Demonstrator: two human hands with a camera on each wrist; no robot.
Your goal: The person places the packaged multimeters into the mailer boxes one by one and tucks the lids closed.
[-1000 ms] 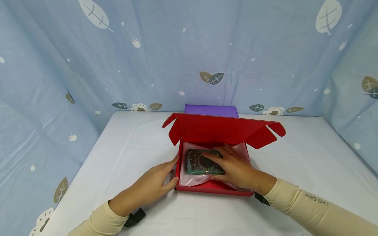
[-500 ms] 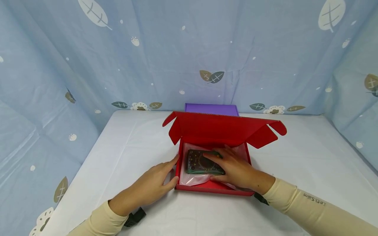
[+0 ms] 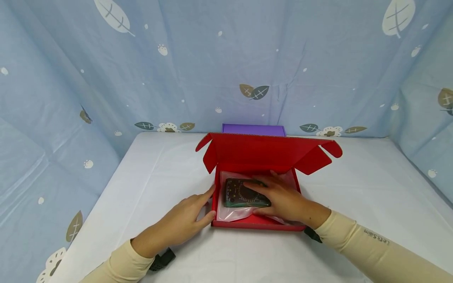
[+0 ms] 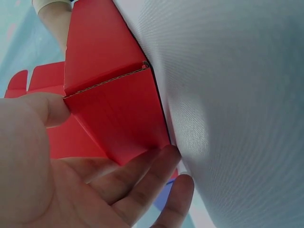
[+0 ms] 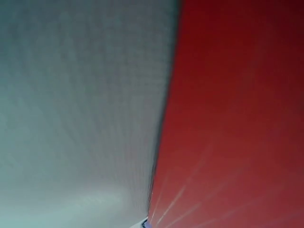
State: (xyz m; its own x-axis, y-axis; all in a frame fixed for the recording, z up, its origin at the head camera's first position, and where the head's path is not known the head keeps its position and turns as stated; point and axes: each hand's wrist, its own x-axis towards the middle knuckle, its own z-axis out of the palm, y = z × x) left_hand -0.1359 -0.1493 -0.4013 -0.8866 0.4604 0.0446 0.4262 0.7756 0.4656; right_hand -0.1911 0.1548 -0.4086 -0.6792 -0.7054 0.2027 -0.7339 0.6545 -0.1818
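Observation:
A red cardboard box [image 3: 260,225] stands on the table with its lid raised. Inside lies a dark multimeter [image 3: 237,193] with a round dial, in clear plastic, on pale plastic wrapping [image 3: 231,214]. My right hand [image 3: 279,198] reaches into the box and holds the multimeter's right part, index finger across its face and thumb at its near edge. Its other fingers are partly hidden. My left hand [image 3: 185,218] rests against the box's left wall [image 4: 118,114], thumb at the upper edge and loosely extended fingers along the side. The right wrist view shows the box's outer wall [image 5: 228,114], without the hand.
Behind the raised red lid [image 3: 255,151] stands a purple box [image 3: 253,129], mostly hidden. The table [image 3: 148,184] has a white cloth, and a blue leaf-patterned curtain [image 3: 198,59] hangs behind it. Side flaps [image 3: 313,160] of the lid stick out.
The multimeter has shifted very slightly to the right under my right hand. My left hand stays against the box wall, and the lid remains raised.

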